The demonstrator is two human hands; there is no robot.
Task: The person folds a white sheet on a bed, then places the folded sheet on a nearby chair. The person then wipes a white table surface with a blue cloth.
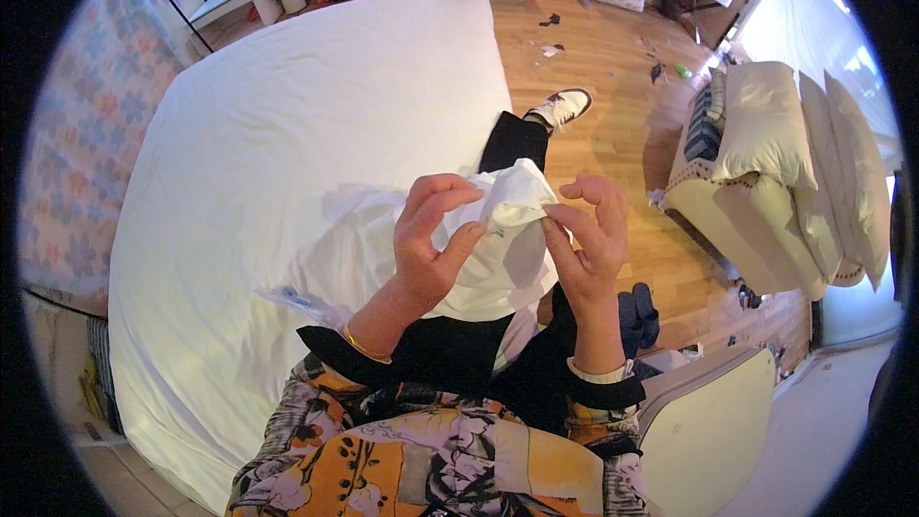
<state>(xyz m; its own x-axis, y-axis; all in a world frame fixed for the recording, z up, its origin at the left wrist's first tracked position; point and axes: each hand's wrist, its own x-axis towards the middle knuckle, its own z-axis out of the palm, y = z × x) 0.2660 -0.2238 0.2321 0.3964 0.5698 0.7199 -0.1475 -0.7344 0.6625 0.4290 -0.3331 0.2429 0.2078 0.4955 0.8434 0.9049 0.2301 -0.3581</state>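
Note:
A white cloth (477, 280) lies bunched across my lap, part of it spread on the bed beside me. It bears a small green mark. Between thumb and index finger, my right hand (592, 237) pinches a raised folded edge of this cloth. My left hand (434, 237) is at the cloth's other side, its thumb and fingers apart and curved toward the fold; no grip shows there. Some cloth behind the left forearm is hidden. Close to that forearm, a clear plastic wrapper (305, 301) rests on the bed.
I sit on the edge of a bed with a white sheet (301, 108). Right of me, pillows (764, 129) are piled on a sofa (747, 226). Dark slippers (637, 316) and scattered small items (551, 50) lie on the wooden floor (610, 129). A rounded pale panel (707, 431) stands at lower right.

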